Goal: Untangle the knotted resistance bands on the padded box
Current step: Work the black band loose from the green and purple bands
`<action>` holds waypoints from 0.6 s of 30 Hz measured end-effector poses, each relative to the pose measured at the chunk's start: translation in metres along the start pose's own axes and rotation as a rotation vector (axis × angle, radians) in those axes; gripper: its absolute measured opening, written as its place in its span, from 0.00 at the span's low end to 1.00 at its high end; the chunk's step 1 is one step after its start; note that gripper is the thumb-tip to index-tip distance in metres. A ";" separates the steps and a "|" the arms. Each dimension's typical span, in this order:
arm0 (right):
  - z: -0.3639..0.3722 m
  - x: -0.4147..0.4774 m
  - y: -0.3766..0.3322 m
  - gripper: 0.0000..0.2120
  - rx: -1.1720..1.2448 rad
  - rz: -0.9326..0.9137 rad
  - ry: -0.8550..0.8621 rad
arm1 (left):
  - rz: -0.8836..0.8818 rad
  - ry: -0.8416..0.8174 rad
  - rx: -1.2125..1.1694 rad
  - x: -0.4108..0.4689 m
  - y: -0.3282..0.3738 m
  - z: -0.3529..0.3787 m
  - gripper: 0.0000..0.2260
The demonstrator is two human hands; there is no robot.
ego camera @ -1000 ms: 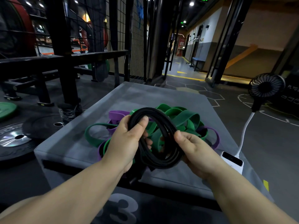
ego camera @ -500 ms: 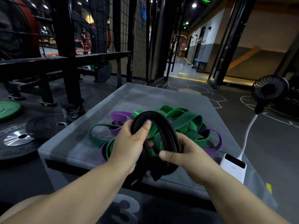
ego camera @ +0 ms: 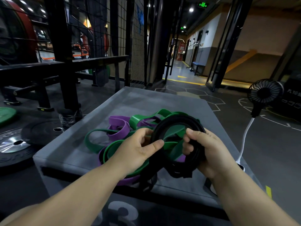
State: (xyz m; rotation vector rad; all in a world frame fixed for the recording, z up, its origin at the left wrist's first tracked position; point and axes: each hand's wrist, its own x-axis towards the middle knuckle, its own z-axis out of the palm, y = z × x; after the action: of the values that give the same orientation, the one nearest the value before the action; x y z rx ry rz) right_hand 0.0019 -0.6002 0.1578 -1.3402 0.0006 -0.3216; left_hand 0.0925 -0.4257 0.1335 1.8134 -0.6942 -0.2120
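Dark gym flooring marked with pale lines is seen around a grey padded box (ego camera: 146, 101), on whose top a tangled heap of resistance bands is spread from the middle toward the near edge. Green bands (ego camera: 91, 136) are looped out to the left side of the heap, and purple bands (ego camera: 119, 125) are interwoven with them and tucked under them at the near edge. A black band (ego camera: 177, 119), wound into a round coil of several turns, is held up on edge above the near right part of the heap, and a green strip is seen through its opening. The coil's left side is pinched by the left hand (ego camera: 135, 154) between thumb and curled fingers (ego camera: 143, 132). Its right side is gripped by the right hand (ego camera: 211, 154), whose fingers (ego camera: 187, 148) are curled round the turns. Loose black ends are hung from the coil toward the near edge of the box. Beyond the right edge, a small black fan (ego camera: 264, 92) is carried on a white bendable neck. Off the left edge, dark weight plates (ego camera: 42, 132) and a green plate (ego camera: 6, 114) are laid on the floor beside a black rack (ego camera: 65, 62).
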 end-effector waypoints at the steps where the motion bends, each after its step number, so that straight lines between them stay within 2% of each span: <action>1: 0.000 0.000 -0.001 0.10 -0.004 -0.012 -0.006 | 0.010 0.000 0.032 0.000 0.000 0.001 0.11; 3: 0.001 0.000 -0.001 0.13 -0.012 -0.041 -0.012 | 0.019 0.030 0.064 0.001 -0.002 0.004 0.17; 5: 0.003 0.000 -0.002 0.15 -0.027 -0.071 0.002 | 0.083 0.168 0.121 0.001 -0.002 0.006 0.21; 7: 0.005 0.000 -0.001 0.15 -0.052 -0.093 0.023 | 0.235 0.281 0.119 -0.002 0.006 0.007 0.11; 8: 0.007 0.000 0.001 0.16 -0.079 -0.100 0.027 | 0.286 0.267 0.094 -0.004 0.012 0.007 0.09; 9: 0.010 0.000 0.003 0.17 -0.128 -0.105 0.037 | 0.295 0.222 0.056 -0.007 0.018 0.009 0.11; 12: 0.018 -0.004 0.012 0.22 -0.280 -0.165 0.059 | 0.196 0.078 -0.032 -0.011 0.021 0.018 0.22; 15: 0.026 -0.010 0.019 0.32 -0.378 -0.232 0.053 | 0.127 -0.001 -0.052 -0.009 0.024 0.019 0.30; 18: 0.037 -0.016 0.027 0.27 -0.417 -0.268 0.015 | 0.058 -0.022 -0.181 -0.012 0.034 0.016 0.31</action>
State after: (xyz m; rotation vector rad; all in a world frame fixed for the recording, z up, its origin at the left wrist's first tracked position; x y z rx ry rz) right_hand -0.0001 -0.5559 0.1380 -1.7554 -0.1048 -0.5812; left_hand 0.0635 -0.4387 0.1564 1.6190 -0.7190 -0.2490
